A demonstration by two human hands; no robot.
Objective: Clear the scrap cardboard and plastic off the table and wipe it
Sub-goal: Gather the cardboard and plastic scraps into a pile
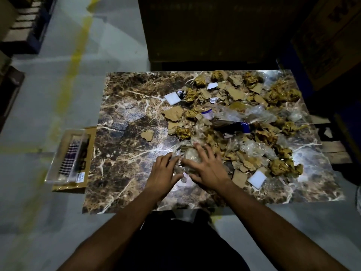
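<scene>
My left hand (163,174) and right hand (205,166) meet at the near edge of the marble table (125,157), fingers spread over a wad of clear plastic (188,160). Cardboard scraps (232,94) and more plastic lie across the right half.

Torn brown cardboard scraps (235,93) and crumpled clear plastic (254,112) are lying scattered across the right half of the marbled surface (125,106).
</scene>
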